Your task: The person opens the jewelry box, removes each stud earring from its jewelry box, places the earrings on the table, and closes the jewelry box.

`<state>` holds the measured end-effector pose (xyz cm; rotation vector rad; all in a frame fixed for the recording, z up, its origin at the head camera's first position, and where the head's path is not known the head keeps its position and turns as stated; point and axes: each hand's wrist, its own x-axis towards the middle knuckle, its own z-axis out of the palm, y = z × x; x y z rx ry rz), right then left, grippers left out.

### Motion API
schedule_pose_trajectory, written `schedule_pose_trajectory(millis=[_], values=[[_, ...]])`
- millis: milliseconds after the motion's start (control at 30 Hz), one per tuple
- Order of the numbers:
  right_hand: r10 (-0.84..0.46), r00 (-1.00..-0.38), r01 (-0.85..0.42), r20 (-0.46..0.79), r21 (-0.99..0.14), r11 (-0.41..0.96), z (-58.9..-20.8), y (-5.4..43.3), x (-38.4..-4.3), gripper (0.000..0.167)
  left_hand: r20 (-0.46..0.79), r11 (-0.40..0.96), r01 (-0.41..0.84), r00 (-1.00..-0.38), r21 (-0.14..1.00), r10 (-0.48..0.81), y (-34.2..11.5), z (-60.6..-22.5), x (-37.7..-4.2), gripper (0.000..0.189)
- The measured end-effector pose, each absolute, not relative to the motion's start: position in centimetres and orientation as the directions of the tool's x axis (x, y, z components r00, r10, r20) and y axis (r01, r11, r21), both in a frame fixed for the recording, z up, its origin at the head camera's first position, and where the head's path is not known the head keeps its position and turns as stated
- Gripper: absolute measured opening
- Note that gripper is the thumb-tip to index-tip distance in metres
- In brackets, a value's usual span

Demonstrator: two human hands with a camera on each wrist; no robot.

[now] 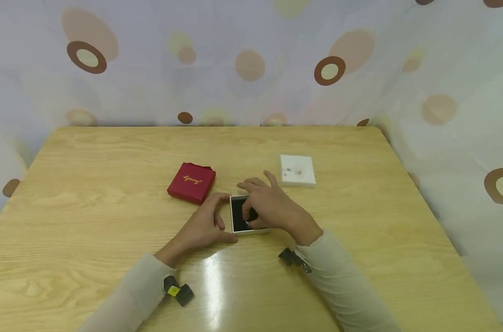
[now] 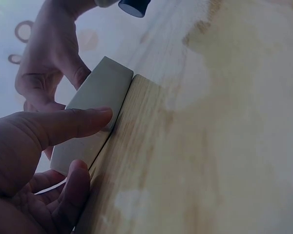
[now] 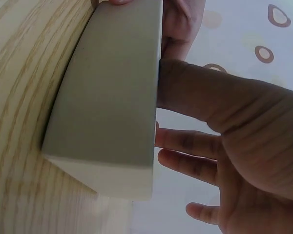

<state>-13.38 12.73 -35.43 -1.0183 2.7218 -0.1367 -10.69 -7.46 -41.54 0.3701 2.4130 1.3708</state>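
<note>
A small white box (image 1: 232,216) with a black inside stands lidless on the table. My left hand (image 1: 203,224) holds its left end, the thumb (image 2: 88,122) against the near wall and the index finger at the far corner. My right hand (image 1: 272,205) reaches in from above. Its thumb and index finger pinch at a tiny shiny silver piece (image 1: 247,222) on the black lining, mostly hidden by the fingertips. The other right fingers stretch out over the far side of the box. In the right wrist view the thumb (image 3: 195,90) dips past the box rim.
A dark red box (image 1: 192,182) with gold lettering lies beyond my left hand. A white square lid (image 1: 298,170) with a flower drawing lies past my right hand. The wooden table (image 1: 110,161) meets a patterned cloth (image 1: 251,92) at its back edge.
</note>
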Motion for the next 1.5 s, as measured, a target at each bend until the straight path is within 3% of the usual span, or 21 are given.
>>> schedule_pose_trajectory(millis=[533,900,1233,1500], values=[[-0.700,-0.697,-0.669,-0.154,-0.210,0.713,-35.7,13.2,-13.7,0.013,-0.145,0.508,0.079,-0.911,0.858,0.387,-7.4,-41.6,-10.6,0.092],[-0.712,-0.693,-0.652,-0.115,-0.322,0.687,-35.2,14.6,-14.3,0.015,-0.152,0.501,0.069,-0.909,0.863,0.388,-7.4,-41.6,-10.6,0.091],[-0.591,-0.806,-0.545,-0.024,-0.358,0.758,-34.6,19.3,-16.2,0.013,-0.142,0.490,0.071,-0.912,0.869,0.385,-7.4,-41.6,-10.6,0.092],[-0.478,-0.875,-0.420,-0.075,-0.370,0.829,-35.1,22.7,-17.2,0.009,-0.149,0.503,0.067,-0.913,0.862,0.379,-7.4,-41.7,-10.6,0.092]])
